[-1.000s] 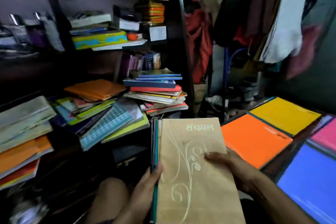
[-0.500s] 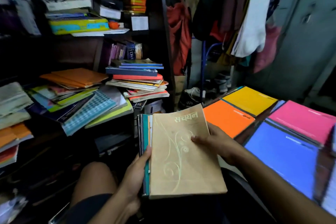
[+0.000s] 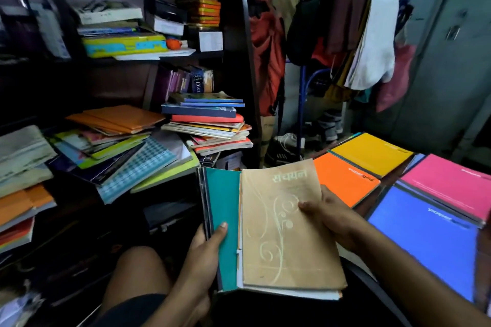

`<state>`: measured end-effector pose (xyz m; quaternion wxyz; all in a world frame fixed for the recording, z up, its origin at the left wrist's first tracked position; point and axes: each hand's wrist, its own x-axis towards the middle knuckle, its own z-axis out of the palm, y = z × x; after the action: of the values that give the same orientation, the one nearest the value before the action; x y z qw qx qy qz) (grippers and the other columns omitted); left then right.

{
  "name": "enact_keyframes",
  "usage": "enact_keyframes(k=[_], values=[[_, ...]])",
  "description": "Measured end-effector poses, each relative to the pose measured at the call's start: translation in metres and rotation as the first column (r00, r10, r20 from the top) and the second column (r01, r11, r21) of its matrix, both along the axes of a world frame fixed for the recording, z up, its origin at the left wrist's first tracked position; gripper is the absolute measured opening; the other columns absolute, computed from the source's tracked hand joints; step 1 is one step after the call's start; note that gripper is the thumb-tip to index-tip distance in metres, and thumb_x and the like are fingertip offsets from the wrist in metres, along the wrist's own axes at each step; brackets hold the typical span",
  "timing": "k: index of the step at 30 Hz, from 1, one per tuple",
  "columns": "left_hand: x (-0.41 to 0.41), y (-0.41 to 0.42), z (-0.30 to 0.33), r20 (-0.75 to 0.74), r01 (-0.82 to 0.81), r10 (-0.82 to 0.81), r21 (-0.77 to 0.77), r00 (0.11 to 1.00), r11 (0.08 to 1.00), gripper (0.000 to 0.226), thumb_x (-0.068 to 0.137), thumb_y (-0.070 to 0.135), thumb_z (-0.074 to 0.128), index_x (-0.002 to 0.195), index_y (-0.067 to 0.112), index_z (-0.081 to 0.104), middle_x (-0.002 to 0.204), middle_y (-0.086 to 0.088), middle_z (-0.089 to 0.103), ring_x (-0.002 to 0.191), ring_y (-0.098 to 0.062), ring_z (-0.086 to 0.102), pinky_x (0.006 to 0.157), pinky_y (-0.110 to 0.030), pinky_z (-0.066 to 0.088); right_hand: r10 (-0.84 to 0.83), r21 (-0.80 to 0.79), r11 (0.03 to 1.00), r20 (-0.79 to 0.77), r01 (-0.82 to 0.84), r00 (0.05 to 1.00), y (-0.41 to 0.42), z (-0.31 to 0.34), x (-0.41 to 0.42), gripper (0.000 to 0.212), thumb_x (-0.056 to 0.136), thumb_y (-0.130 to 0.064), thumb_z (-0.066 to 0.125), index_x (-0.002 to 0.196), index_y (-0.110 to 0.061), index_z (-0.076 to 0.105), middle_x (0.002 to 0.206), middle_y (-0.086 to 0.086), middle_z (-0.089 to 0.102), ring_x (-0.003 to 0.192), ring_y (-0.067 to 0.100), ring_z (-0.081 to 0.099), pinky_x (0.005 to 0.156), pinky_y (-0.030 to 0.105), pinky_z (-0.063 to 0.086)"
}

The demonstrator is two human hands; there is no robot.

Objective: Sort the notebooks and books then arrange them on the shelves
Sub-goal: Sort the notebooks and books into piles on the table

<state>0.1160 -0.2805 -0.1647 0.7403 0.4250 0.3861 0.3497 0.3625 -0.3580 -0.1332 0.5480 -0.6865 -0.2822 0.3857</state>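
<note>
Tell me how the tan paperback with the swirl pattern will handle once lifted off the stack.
The tan paperback is probably floppy: thin, its top corner already curling. Likely light; the right hand shifts it alone. It may slide on the teal book.
</note>
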Motion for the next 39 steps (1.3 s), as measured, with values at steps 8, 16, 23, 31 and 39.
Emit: enact_keyframes(k=[8, 16, 23, 31, 39], values=[[-0.003, 0.005, 0.001, 0.070, -0.046, 0.045, 0.013, 0.997, 0.999, 0.019, 0.102, 0.014, 0.054, 0.118, 0.012, 0.063, 0.094, -0.009, 0.078, 0.076, -0.025, 0.076, 0.054, -0.032, 0.060, -0.416, 0.108, 0.895, -0.155, 0.434, 0.896, -0.014, 0.006, 0.094, 0.035, 0.096, 0.002, 0.059, 0.130, -0.001, 0.050, 0.115, 0.019, 0.068, 0.084, 0.032, 0.069, 0.058, 0.038, 0.058], [0.001, 0.014, 0.000, 0.084, -0.057, 0.051, 0.073, 0.995, 0.996, 0.031, 0.088, 0.026, 0.070, 0.116, 0.014, 0.064, 0.109, -0.017, 0.074, 0.081, -0.031, 0.073, 0.064, -0.040, 0.062, -0.713, -0.004, 0.696, -0.116, 0.718, 0.691, 0.004, -0.037, 0.177, 0.087, 0.073, -0.012, 0.076, 0.145, 0.003, 0.029, 0.116, 0.019, 0.062, 0.098, 0.032, 0.066, 0.078, 0.043, 0.059], [0.002, 0.008, 0.000, 0.107, -0.032, 0.023, 0.081, 0.994, 0.996, 0.025, 0.101, 0.010, 0.053, 0.124, 0.010, 0.061, 0.097, -0.009, 0.077, 0.069, -0.022, 0.075, 0.056, -0.032, 0.061, -0.656, -0.050, 0.749, 0.083, 0.660, 0.750, 0.002, -0.016, 0.132, 0.085, 0.089, -0.004, 0.067, 0.150, -0.004, 0.008, 0.126, 0.018, 0.048, 0.105, 0.033, 0.060, 0.083, 0.043, 0.057], [0.000, 0.002, 0.008, 0.137, -0.017, 0.010, 0.048, 0.991, 0.999, 0.023, 0.100, 0.016, 0.054, 0.119, 0.012, 0.066, 0.105, -0.014, 0.076, 0.080, -0.026, 0.076, 0.063, -0.037, 0.063, -0.602, -0.119, 0.777, 0.147, 0.618, 0.785, 0.007, -0.013, 0.133, 0.065, 0.087, -0.005, 0.067, 0.139, 0.006, 0.030, 0.113, 0.016, 0.049, 0.089, 0.029, 0.057, 0.064, 0.033, 0.046], [0.000, -0.003, 0.032, 0.242, -0.015, 0.014, 0.002, 0.970, 1.000, 0.020, 0.099, 0.014, 0.054, 0.113, 0.008, 0.067, 0.101, -0.018, 0.076, 0.078, -0.029, 0.076, 0.063, -0.040, 0.063, -0.442, 0.089, 0.896, 0.272, 0.435, 0.855, -0.012, 0.041, 0.066, 0.061, 0.096, -0.035, 0.062, 0.148, -0.014, 0.038, 0.144, 0.012, 0.049, 0.122, 0.030, 0.052, 0.096, 0.041, 0.046]])
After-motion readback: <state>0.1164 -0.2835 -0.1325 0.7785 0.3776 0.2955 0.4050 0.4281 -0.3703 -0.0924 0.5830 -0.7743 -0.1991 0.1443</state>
